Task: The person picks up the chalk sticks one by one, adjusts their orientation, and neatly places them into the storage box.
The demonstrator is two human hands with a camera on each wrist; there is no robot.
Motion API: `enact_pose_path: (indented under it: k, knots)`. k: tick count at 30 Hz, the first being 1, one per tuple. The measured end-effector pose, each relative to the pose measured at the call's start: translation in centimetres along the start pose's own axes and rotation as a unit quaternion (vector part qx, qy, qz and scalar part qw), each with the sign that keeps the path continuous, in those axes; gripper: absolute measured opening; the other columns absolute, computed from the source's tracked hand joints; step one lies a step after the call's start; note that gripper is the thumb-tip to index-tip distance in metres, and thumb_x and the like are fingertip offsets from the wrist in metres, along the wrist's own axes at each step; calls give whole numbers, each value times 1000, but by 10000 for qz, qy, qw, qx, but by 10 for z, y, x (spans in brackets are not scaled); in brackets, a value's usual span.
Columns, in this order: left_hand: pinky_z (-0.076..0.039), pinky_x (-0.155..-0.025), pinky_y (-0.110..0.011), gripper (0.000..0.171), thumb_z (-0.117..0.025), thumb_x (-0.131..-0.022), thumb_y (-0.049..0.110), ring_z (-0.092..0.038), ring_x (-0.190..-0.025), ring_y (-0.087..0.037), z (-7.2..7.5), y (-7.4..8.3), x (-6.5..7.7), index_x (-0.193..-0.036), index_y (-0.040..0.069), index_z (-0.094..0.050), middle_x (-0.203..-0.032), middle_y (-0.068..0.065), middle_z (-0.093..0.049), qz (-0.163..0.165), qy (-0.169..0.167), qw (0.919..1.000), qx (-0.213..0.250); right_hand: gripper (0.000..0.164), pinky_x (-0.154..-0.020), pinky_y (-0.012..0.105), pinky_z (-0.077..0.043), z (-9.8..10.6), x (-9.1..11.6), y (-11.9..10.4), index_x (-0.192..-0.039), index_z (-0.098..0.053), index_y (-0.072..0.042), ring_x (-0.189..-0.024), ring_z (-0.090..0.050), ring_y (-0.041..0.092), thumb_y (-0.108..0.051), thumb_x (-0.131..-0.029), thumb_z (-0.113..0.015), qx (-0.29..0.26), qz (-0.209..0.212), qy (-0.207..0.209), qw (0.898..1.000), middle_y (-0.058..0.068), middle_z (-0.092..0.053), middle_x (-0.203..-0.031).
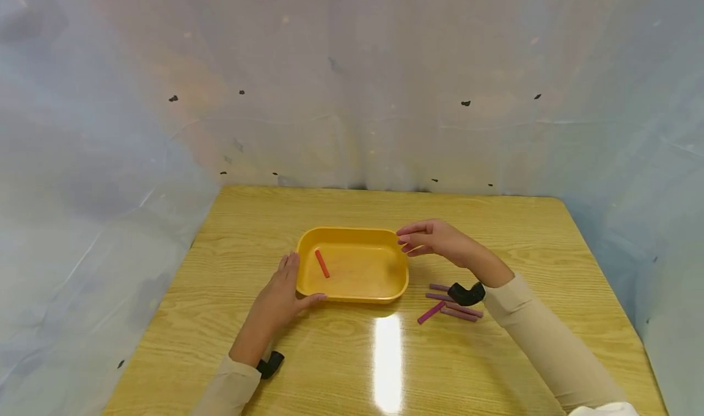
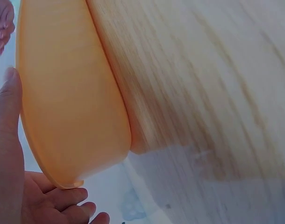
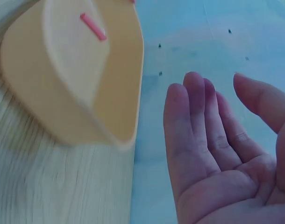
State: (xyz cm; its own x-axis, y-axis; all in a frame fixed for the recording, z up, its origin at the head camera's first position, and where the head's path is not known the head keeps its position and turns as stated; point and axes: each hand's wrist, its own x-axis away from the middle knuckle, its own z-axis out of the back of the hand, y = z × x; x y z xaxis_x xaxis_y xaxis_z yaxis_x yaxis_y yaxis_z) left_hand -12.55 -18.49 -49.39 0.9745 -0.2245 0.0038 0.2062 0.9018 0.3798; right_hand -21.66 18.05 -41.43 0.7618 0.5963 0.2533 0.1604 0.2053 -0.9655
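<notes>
A yellow plastic tray (image 1: 357,297) stands on the wooden table. One short red stick (image 1: 322,263), like a crayon or chalk, lies inside it towards the left. My left hand (image 1: 279,298) holds the tray's near left corner, thumb along the front rim and fingers at the left side. In the left wrist view, the fingers (image 2: 63,205) curl beside the tray's end. Over the tray's right rim hovers my right hand (image 1: 437,240); the right wrist view shows its bare palm (image 3: 226,186), fingers extended and holding nothing. Several purple sticks (image 1: 462,314) lie right of the tray, partly behind the wrist camera.
The wooden table (image 1: 264,214) reaches beyond the tray on every side. A pale plastic sheet (image 1: 352,98) with small dark spots hangs behind and beside it. Light glares off the tabletop in front of the tray. A black wrist camera (image 1: 466,294) sits on the right wrist.
</notes>
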Motion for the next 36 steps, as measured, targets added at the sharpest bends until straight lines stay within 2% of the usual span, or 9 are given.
enact_pose_path:
  k: [5,12,16,19,26,33,36]
  knots:
    - [-24,-107,-48,118,-43,-71,82,-8,-140,-28,1,1,2,-149,1,-9,-153,-17,-11,35,0,10000,53,50,-94,51,-42,17,25,5,-131,-47,7,-110,-55,36,-22,-92,-59,120,-29,291,9995,22,-53,-125]
    - [-24,-107,-49,118,-43,-71,82,-8,-140,-28,1,-1,5,-149,1,-9,-153,-16,-11,71,16,10000,58,48,-89,42,-48,33,48,15,-131,-45,7,-114,-49,43,-22,-94,-57,366,-94,541,9978,22,-54,-124]
    - [-24,-107,-48,118,-43,-70,82,-8,-140,-28,1,-1,6,-149,1,-10,-153,-16,-11,60,37,10000,53,47,-88,41,-49,37,57,23,-130,-48,5,-112,-51,41,-23,-94,-57,567,-225,680,9958,18,-56,-122]
    - [-24,-107,-49,118,-43,-70,82,-9,-140,-28,1,-1,7,-149,1,-10,-153,-17,-12,53,43,10000,51,47,-88,43,-49,38,63,30,-130,-48,5,-110,-53,40,-24,-94,-57,704,-334,732,9943,19,-57,-121]
    - [-24,-107,-48,118,-43,-71,82,-9,-140,-28,1,-1,10,-149,1,-9,-153,-16,-11,53,41,9999,83,44,-89,50,-46,35,71,51,-128,-48,9,-109,-52,44,-21,-96,-54,1037,-443,760,9907,29,-53,-121]
    - [-25,-107,-49,118,-43,-71,82,-10,-140,-29,2,-1,12,-149,1,-9,-153,-16,-11,50,50,9999,96,37,-79,49,-51,28,72,69,-119,-54,11,-92,-59,40,-17,-95,-56,1616,-260,750,9837,27,-58,-110]
    - [-25,-107,-49,117,-43,-71,82,-9,-140,-29,2,-1,13,-149,1,-9,-153,-16,-11,61,44,9999,109,31,-76,43,-52,23,71,74,-114,-57,9,-88,-60,35,-14,-94,-57,1998,-138,722,9771,22,-61,-103]
